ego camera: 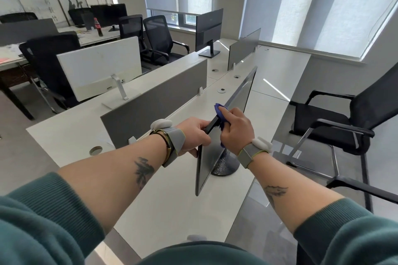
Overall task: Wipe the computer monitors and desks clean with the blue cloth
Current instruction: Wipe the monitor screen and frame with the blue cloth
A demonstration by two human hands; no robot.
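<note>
Crumpled blue cloth (220, 112) on edge-on dark monitor's (231, 112) top edge, pale desk (172, 200)

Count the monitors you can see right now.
4: the held monitor at centre; a white-backed monitor left of it; a dark monitor farther up the row; a black monitor at back left. More may hide there.

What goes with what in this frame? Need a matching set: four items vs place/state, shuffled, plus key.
Column 1
1. left hand
2. right hand
3. cola bottle
4. white-backed monitor

Column 2
A. stands on the far desk, back left
B. grips the dark monitor at its near top corner
C. beyond the grey divider, back facing the camera
D. holds the blue cloth on the dark monitor's top edge

Pairs: 1-B, 2-D, 3-A, 4-C
</note>
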